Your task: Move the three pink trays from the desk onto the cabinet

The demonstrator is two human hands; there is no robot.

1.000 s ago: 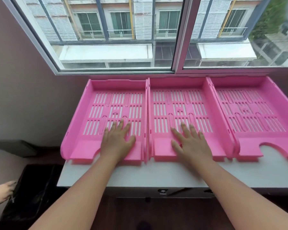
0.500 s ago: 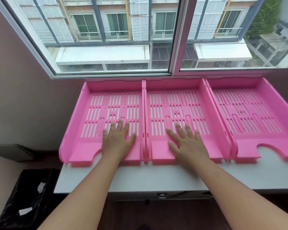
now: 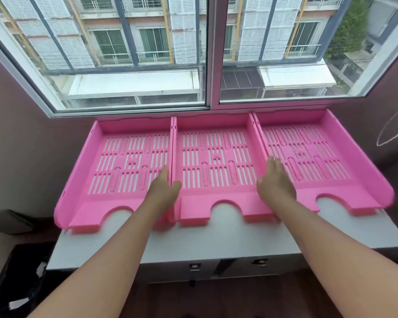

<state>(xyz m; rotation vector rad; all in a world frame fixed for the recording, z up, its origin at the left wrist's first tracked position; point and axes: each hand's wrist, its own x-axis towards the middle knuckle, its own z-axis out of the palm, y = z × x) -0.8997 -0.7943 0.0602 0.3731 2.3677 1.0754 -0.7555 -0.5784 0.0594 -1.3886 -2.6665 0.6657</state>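
Three pink slotted trays stand side by side on the white cabinet top (image 3: pixel 193 244) under the window: the left tray (image 3: pixel 124 157), the middle tray (image 3: pixel 216 157) and the right tray (image 3: pixel 308 152). Their walls touch. My left hand (image 3: pixel 164 191) stands edge-on over the wall between the left and middle trays, thumb on the middle tray's side. My right hand (image 3: pixel 275 182) straddles the wall between the middle and right trays in the same way. Fingers on both hands are stretched out, not curled.
The window frame (image 3: pixel 207 106) runs right behind the trays' back walls. Below the cabinet's front edge are drawer fronts with small locks (image 3: pixel 194 267). A black bin bag (image 3: pixel 14 283) sits on the floor at lower left. A white cord loop (image 3: pixel 391 131) hangs at right.
Both hands have lifted from lying flat on the left and middle tray floors and turned edge-on at the middle tray's two side walls. The view has shifted lower and closer.
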